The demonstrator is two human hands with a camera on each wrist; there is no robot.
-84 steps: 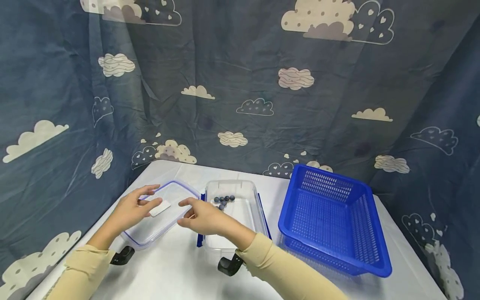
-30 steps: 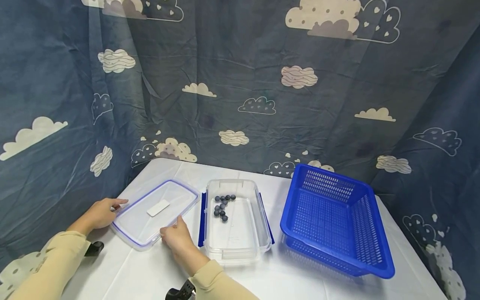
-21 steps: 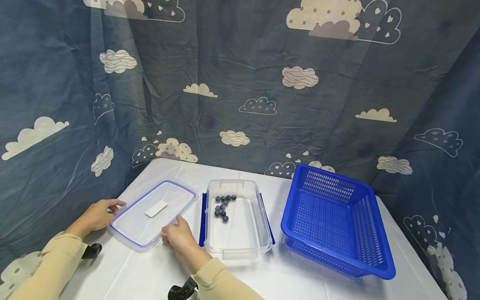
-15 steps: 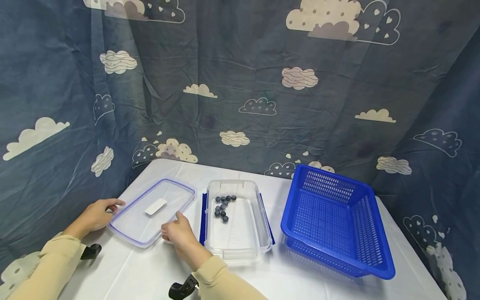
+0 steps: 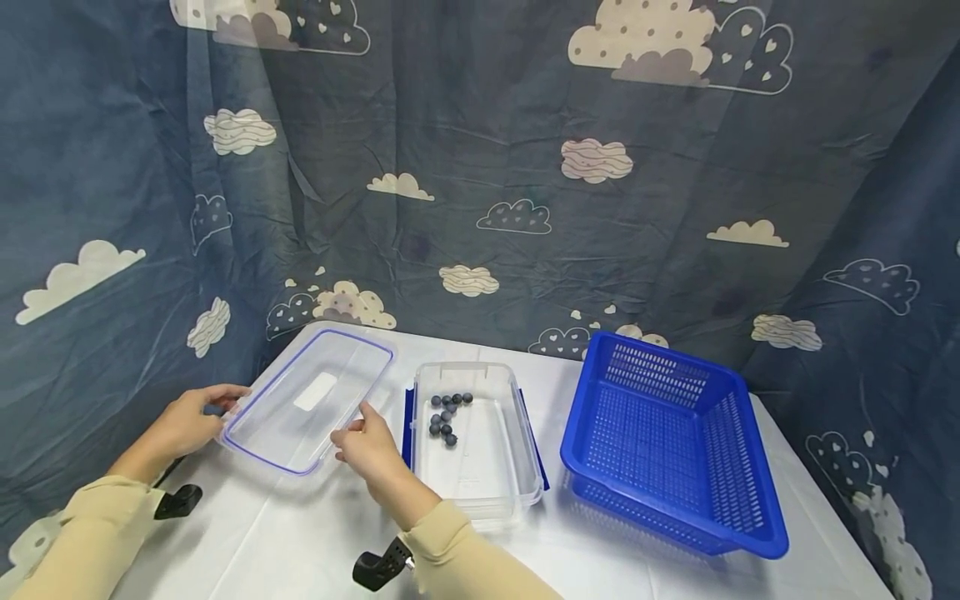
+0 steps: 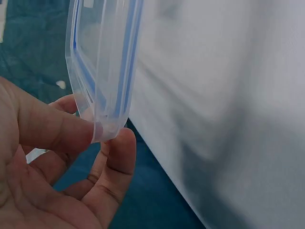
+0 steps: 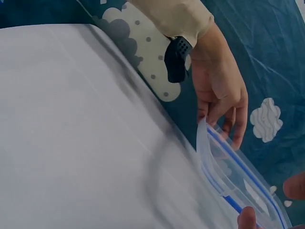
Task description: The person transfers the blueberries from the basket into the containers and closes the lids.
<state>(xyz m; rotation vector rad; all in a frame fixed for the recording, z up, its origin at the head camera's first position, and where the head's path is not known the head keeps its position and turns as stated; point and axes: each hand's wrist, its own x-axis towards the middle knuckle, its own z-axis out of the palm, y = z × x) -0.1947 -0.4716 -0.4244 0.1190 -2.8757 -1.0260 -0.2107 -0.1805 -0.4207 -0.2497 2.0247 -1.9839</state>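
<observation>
A clear plastic lid (image 5: pixel 300 437) with a blue sealing ring and a white label is raised off the table, its far side tilted up. My left hand (image 5: pixel 183 423) pinches its near left corner; the left wrist view shows thumb and finger (image 6: pixel 121 150) on either side of the rim. On the lid's right edge, my right hand (image 5: pixel 375 454) grips with thumb and fingers; only its fingertips (image 7: pixel 247 218) show in the right wrist view. To the right sits a clear container (image 5: pixel 480 475) with blue side clips, several blueberries (image 5: pixel 446 417) lying inside it.
A blue perforated basket (image 5: pixel 660 433) stands on the right of the white-covered table (image 5: pixel 330 550). Behind and beside the table hangs a dark cloud-patterned cloth (image 5: pixel 465 125). Black wrist cameras (image 5: pixel 378 568) stick out below both forearms.
Both hands moved from above the lid to its two side edges and took hold. The lid then rose from the table, its far side tipping up. Container, blueberries and basket stayed put.
</observation>
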